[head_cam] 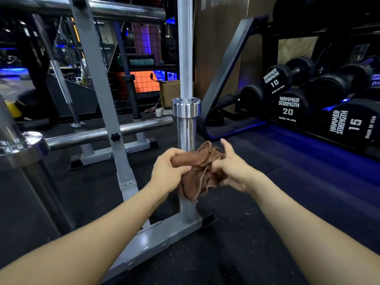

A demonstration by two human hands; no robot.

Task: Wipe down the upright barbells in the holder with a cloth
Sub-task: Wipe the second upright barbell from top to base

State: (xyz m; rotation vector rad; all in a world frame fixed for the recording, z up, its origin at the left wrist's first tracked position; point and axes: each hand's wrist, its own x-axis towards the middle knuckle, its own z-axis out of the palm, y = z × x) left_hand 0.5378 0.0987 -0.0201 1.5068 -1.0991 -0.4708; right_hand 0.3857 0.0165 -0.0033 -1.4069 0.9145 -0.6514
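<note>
A chrome barbell (185, 64) stands upright in the grey holder (162, 237), its sleeve running down into the holder's tube. A crumpled brown cloth (200, 173) is bunched in front of the lower sleeve. My left hand (168, 171) grips the cloth's left end with curled fingers. My right hand (231, 167) pinches the cloth's right side, thumb raised. A second chrome barbell sleeve (18, 147) stands close at the left edge.
The holder's slanted grey frame (98, 79) and horizontal chrome bars (107, 132) lie left of the barbell. A black rack of Hammer Strength dumbbells (287, 103) stands on the right. A cardboard box (169, 92) sits behind. Dark rubber flooring (236, 233) spreads below.
</note>
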